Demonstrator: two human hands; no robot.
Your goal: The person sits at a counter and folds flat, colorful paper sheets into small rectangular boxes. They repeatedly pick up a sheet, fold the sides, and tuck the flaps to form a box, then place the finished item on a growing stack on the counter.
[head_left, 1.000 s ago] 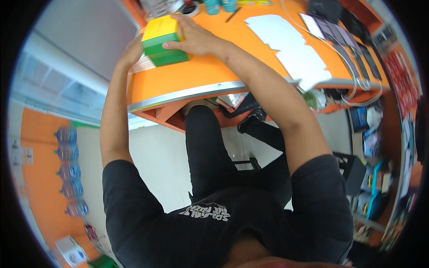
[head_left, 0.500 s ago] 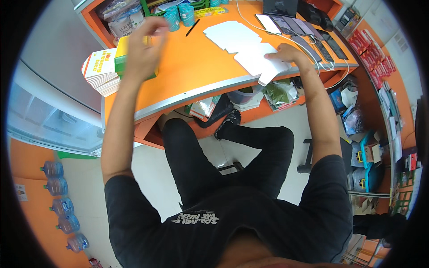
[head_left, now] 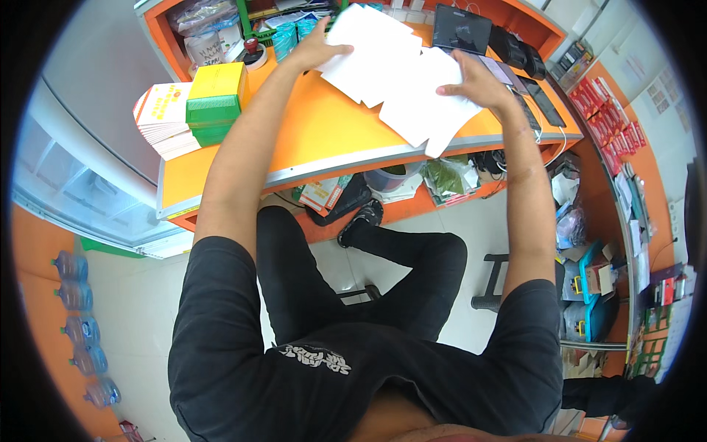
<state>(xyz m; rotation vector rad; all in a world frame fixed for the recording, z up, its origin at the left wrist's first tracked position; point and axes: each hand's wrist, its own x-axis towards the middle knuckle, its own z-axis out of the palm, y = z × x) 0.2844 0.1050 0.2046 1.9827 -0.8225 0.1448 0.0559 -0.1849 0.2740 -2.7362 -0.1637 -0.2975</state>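
Observation:
A white unfolded cardboard box (head_left: 383, 59), with cut flaps along its outline, is held up at a tilt over the orange desk (head_left: 302, 140). My left hand (head_left: 315, 51) grips its left edge, thumb on top and the other fingers partly hidden. At the right part my right hand (head_left: 479, 82) holds it, thumb on its face and fingers at the far edge. Beside my left forearm stand a yellow-and-green stack of cartons (head_left: 215, 103) and a fanned stack of white-and-orange folded cartons (head_left: 163, 118).
Turquoise cups (head_left: 284, 38) and a red-handled stamp (head_left: 252, 51) stand at the back left. A dark tablet-like screen (head_left: 462, 29), phones (head_left: 541, 99) and white cables are at the right. Under the desk are a bucket (head_left: 390, 175) and bagged items. A black stool (head_left: 492, 283) stands nearby.
My left hand has moved right, from over the yellow-and-green stack to the unfolded box's left edge. The box, flat on the desk before, is now raised and tilted between both hands.

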